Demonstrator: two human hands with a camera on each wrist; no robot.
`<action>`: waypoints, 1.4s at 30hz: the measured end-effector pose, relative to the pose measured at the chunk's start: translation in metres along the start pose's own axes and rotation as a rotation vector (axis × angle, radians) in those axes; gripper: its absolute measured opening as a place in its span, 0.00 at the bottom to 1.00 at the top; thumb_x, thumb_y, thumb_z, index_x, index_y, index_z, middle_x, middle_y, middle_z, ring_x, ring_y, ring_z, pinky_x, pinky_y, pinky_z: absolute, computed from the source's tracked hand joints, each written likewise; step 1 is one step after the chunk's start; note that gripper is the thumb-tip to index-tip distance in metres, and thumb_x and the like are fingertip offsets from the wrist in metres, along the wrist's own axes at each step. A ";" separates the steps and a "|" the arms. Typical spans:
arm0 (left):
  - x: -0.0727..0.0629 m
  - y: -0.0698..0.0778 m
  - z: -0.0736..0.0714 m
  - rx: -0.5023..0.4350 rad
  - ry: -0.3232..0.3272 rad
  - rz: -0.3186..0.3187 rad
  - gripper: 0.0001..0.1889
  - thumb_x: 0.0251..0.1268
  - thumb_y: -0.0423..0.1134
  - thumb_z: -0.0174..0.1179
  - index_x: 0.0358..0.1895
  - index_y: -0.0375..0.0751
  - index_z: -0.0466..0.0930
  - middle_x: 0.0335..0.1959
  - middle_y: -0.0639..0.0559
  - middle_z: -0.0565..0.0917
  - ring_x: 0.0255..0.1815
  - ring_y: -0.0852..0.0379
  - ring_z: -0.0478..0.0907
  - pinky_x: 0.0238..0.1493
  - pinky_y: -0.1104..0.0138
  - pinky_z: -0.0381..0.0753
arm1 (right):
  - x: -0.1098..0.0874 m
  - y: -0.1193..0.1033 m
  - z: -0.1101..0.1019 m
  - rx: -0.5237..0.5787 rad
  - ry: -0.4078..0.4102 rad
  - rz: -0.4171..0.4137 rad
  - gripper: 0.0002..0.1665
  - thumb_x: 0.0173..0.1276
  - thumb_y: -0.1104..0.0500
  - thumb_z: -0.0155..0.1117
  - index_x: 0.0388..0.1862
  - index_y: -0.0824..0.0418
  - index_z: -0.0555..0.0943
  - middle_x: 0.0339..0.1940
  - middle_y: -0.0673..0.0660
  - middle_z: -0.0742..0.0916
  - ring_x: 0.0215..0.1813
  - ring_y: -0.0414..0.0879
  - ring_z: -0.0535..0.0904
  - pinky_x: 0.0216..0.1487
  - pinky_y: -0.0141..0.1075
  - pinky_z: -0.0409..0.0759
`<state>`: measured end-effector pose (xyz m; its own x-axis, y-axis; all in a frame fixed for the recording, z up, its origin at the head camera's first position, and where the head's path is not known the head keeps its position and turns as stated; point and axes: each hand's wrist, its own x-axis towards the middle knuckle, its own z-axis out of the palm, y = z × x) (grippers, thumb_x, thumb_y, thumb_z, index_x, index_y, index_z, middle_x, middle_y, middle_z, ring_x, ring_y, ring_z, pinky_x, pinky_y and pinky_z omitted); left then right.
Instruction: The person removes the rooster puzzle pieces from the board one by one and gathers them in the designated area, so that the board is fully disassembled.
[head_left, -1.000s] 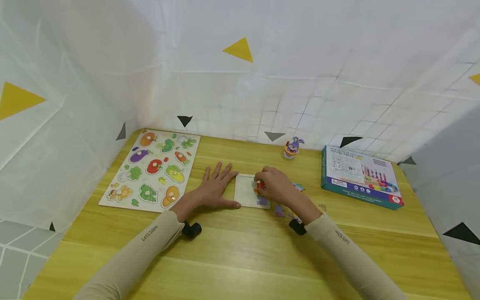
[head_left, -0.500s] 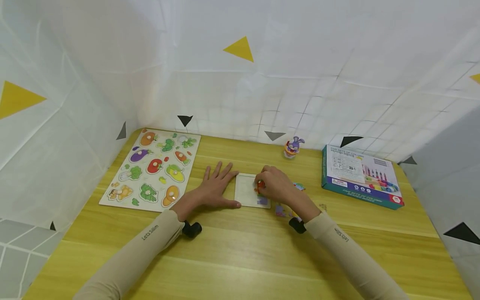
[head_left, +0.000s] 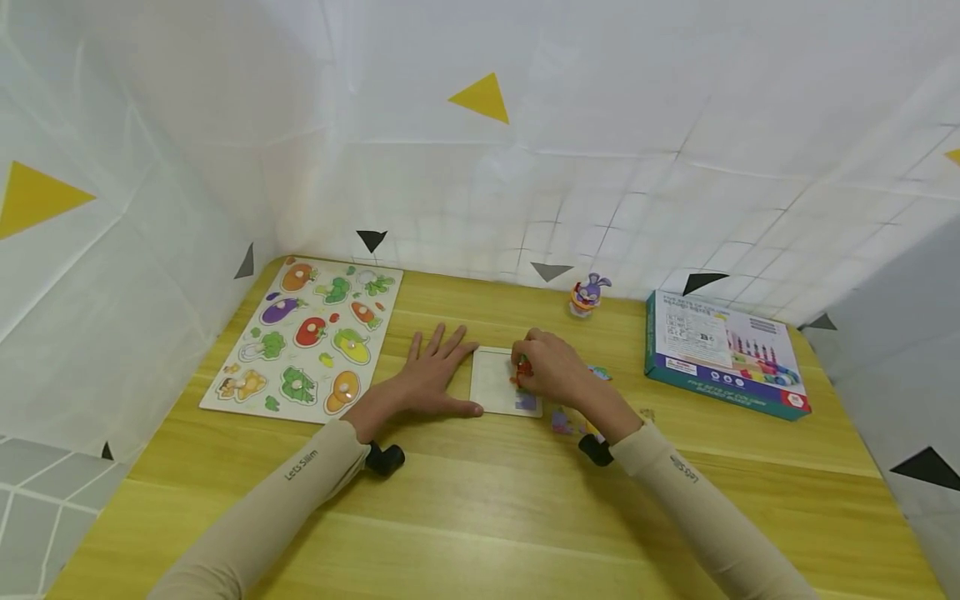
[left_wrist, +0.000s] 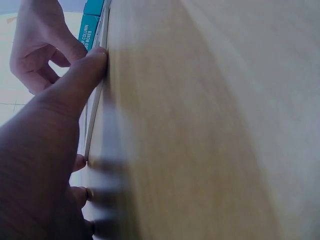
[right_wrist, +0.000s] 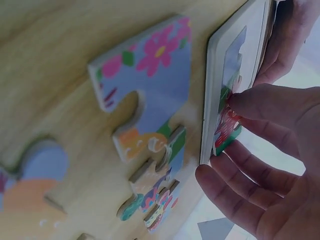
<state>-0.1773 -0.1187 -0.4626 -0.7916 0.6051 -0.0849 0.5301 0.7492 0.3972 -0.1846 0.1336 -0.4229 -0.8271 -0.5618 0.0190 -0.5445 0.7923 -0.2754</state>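
A pale, shallow puzzle tray (head_left: 491,382) lies between the hands. My left hand (head_left: 431,375) rests beside it with fingers spread, the thumb along its lower left edge and fingertips near the upper left corner. My right hand (head_left: 553,367) pinches a red and green jigsaw piece (right_wrist: 227,127) at the tray's right side, thumb and index finger on it. A purple-blue piece (head_left: 527,402) sits in the tray's lower right corner. Under and beside the right wrist lie several loose jigsaw pieces (right_wrist: 155,85), one with pink flowers, picture side up.
At the left lies a vegetable knob puzzle board (head_left: 307,342). A purple rabbit toy (head_left: 587,295) stands at the back of the wooden table (head_left: 450,517). The teal-edged bead box (head_left: 723,350) lies at the right, and a white sheet (head_left: 420,183) hangs behind.
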 end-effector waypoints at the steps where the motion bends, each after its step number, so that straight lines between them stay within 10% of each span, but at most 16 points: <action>1: 0.000 0.000 0.000 0.003 -0.001 -0.001 0.57 0.54 0.78 0.58 0.82 0.51 0.48 0.83 0.45 0.39 0.80 0.38 0.27 0.71 0.37 0.26 | 0.000 0.000 0.000 -0.002 0.001 -0.001 0.10 0.59 0.60 0.77 0.39 0.60 0.85 0.38 0.56 0.81 0.34 0.48 0.73 0.36 0.41 0.76; 10: 0.000 0.001 0.001 0.015 0.007 0.008 0.57 0.54 0.77 0.59 0.81 0.50 0.49 0.82 0.44 0.40 0.80 0.37 0.28 0.71 0.36 0.27 | -0.005 0.000 0.000 0.008 0.032 -0.017 0.22 0.59 0.62 0.77 0.51 0.66 0.82 0.44 0.60 0.84 0.41 0.50 0.80 0.42 0.46 0.81; 42: 0.001 0.001 0.000 0.004 -0.002 0.000 0.57 0.53 0.77 0.59 0.82 0.51 0.48 0.82 0.45 0.39 0.80 0.38 0.27 0.71 0.37 0.26 | -0.029 0.008 -0.018 -0.021 0.059 -0.021 0.20 0.57 0.64 0.76 0.49 0.67 0.85 0.42 0.59 0.84 0.39 0.50 0.80 0.38 0.43 0.81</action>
<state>-0.1776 -0.1179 -0.4623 -0.7908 0.6059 -0.0863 0.5317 0.7501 0.3933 -0.1677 0.1609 -0.4083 -0.8220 -0.5638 0.0808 -0.5639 0.7857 -0.2545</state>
